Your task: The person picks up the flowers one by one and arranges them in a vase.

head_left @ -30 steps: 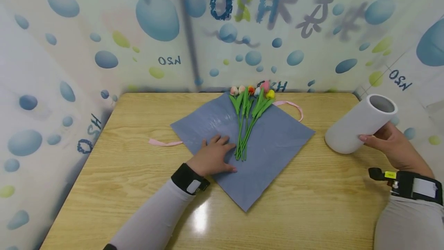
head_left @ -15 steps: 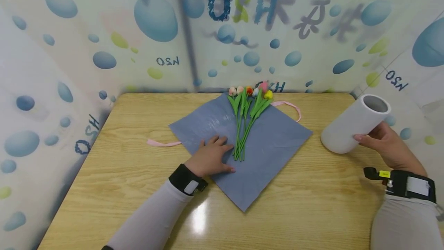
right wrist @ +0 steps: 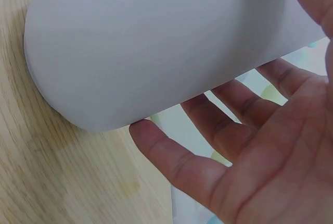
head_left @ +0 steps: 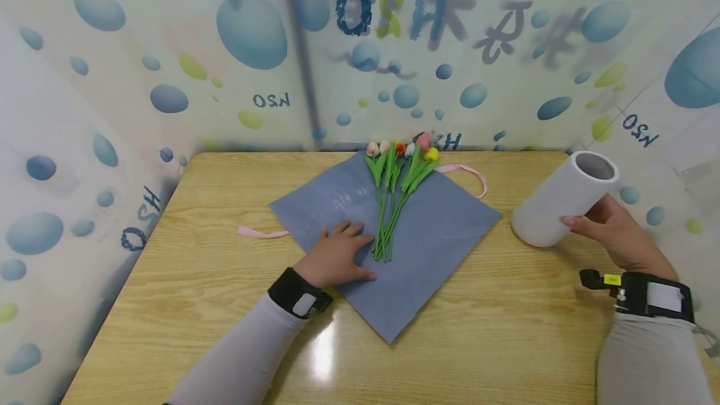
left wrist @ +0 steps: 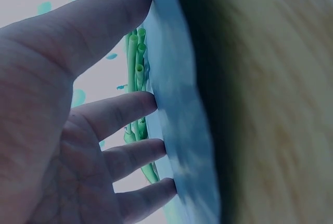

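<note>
A white vase (head_left: 554, 211), mouth tilted toward one o'clock, is gripped between thumb and fingers of a person's right hand (head_left: 627, 239) at three o'clock of the grey paper (head_left: 433, 249). It edges slightly nearer, though still apart from the tulips (head_left: 389, 170) lying unmoved on the sheet. At the stems' nine o'clock, the left hand (head_left: 334, 258), fingers spread, touches the paper, grasping nothing.
</note>
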A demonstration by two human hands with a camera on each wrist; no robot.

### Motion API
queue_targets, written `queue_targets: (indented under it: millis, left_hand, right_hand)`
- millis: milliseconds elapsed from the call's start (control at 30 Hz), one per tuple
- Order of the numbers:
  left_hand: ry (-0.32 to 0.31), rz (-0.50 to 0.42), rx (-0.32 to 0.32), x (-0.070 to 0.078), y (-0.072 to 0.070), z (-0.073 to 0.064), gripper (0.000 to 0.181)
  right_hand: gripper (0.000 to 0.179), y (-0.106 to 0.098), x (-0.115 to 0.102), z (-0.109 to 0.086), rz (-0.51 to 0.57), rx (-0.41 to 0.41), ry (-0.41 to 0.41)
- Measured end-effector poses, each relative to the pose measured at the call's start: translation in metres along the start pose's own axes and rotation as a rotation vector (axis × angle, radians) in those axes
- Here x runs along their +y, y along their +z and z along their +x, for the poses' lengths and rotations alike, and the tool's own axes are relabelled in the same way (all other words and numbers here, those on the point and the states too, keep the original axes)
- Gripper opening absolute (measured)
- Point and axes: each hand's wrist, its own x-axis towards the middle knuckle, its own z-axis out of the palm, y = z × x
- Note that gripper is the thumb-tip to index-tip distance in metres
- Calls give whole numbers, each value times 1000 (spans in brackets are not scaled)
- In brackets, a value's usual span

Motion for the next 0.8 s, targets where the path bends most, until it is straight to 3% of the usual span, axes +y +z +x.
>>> queue_targets:
  millis: [800]
  left_hand:
    - [-8, -17, 4, -14, -4, -15, 81]
  right_hand:
    - [83, 18, -11, 9, 32, -16, -42]
